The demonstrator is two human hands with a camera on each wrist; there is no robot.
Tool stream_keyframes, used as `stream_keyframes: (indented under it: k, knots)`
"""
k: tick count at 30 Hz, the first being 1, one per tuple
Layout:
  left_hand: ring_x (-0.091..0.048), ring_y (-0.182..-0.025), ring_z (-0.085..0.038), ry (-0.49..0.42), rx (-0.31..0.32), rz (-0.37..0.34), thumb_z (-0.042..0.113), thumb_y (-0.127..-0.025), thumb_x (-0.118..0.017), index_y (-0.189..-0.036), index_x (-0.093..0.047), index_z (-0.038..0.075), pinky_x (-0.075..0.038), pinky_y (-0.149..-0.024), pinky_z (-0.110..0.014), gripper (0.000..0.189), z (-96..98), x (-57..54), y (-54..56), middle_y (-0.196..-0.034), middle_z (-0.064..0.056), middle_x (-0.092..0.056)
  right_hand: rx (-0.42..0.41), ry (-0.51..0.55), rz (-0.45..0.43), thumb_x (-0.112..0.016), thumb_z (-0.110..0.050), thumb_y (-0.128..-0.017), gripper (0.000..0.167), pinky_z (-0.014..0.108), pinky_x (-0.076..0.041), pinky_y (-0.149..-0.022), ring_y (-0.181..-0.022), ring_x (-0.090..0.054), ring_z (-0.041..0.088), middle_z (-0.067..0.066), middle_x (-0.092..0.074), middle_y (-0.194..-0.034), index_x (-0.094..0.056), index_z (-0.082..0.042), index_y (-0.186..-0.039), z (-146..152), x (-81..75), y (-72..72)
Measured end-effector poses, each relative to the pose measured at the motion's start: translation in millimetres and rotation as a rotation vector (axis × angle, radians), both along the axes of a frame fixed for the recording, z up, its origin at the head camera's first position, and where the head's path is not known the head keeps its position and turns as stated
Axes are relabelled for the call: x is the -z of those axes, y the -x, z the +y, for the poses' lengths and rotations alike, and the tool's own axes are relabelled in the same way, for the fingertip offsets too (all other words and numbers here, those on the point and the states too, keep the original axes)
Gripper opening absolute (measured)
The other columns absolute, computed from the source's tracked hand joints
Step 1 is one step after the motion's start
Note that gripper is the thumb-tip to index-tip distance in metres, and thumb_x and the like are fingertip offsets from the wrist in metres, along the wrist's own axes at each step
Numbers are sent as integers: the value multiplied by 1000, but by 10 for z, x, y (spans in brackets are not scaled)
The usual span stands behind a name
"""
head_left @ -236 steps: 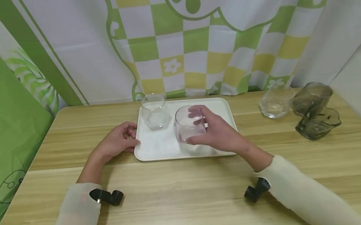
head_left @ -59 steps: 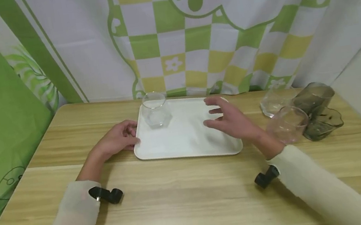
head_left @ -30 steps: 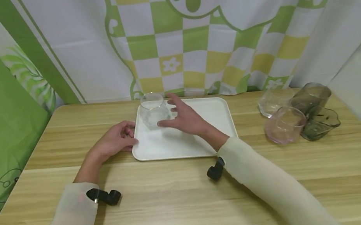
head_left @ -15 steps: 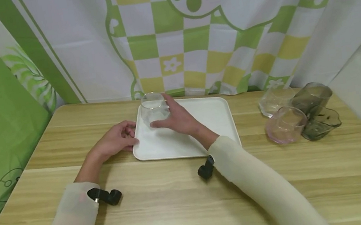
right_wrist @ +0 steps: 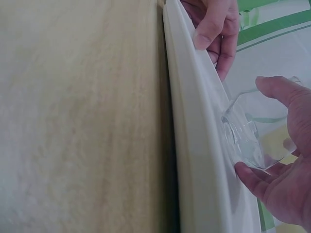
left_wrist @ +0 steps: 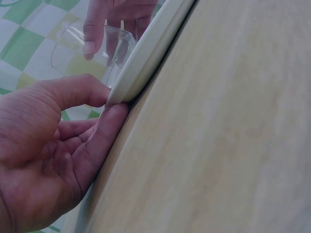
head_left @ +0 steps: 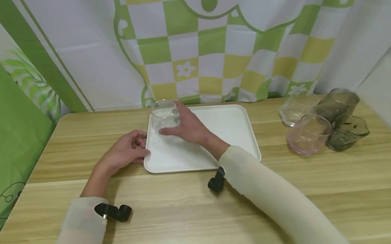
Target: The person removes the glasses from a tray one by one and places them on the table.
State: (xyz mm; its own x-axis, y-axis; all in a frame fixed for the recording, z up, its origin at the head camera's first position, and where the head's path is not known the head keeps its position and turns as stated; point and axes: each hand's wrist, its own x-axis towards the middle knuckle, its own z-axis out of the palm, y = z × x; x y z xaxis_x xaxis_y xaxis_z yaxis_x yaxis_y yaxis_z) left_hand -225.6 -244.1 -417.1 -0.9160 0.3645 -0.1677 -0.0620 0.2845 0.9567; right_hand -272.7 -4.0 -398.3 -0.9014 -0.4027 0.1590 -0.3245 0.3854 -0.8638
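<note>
On the far left part of the white tray is a clear drinking glass. My right hand grips it from the right, thumb on the near side and fingers behind. The right wrist view shows the faceted base of the glass close to the tray surface, with the thumb across its side. My left hand holds the tray's left edge. In the left wrist view its thumb lies on the rim and a finger is beneath it.
Several glasses cluster at the table's right: a clear one, a pink one, a grey tumbler and a dark wavy-rimmed one. A patterned curtain hangs behind the wooden table.
The pink glass, earlier in my right hand over the tray, now stands among the right-hand glasses. My right hand has moved left and closed round the clear glass. My left hand stays put.
</note>
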Motion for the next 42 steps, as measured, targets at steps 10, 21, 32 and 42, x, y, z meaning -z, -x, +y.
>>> stream_keyframes:
  k: [10, 21, 32, 42]
  knots:
    - [-52, -89, -21, -7, 2, -3, -9, -90, -64, -145, -37, -13, -60, -75, -31, 61, 5, -8, -4, -103, -15, -43, 17, -38, 14, -86, -26, -85, 87, 40, -44, -105, -126, -52, 24, 10, -51, -145, -37, -15, -155, -3, -11, 8]
    - [-53, -89, -21, -12, 4, -5, -10, -90, -64, -144, -37, -14, -60, -75, -32, 61, -8, -11, -7, -102, -15, -43, 37, -90, 13, -87, -24, -83, 90, 40, -44, -106, -126, -53, 28, 14, -52, -145, -35, -9, -155, -23, -45, 5]
    - [-53, -89, -20, -21, 1, -2, -9, -89, -65, -144, -38, -14, -60, -75, -31, 60, 10, 5, -2, -102, -14, -44, 95, -111, 2, -86, -28, -83, 90, 41, -42, -108, -129, -51, 29, 14, -53, -144, -37, -7, -155, 148, -157, -73]
    - [-53, -88, -20, 1, -2, 6, -8, -91, -65, -144, -37, -14, -60, -73, -30, 61, 7, -2, -4, -102, -15, -45, 145, -99, -25, -84, -30, -85, 86, 49, -43, -105, -127, -51, 34, 18, -52, -143, -37, -7, -153, 621, -319, -174]
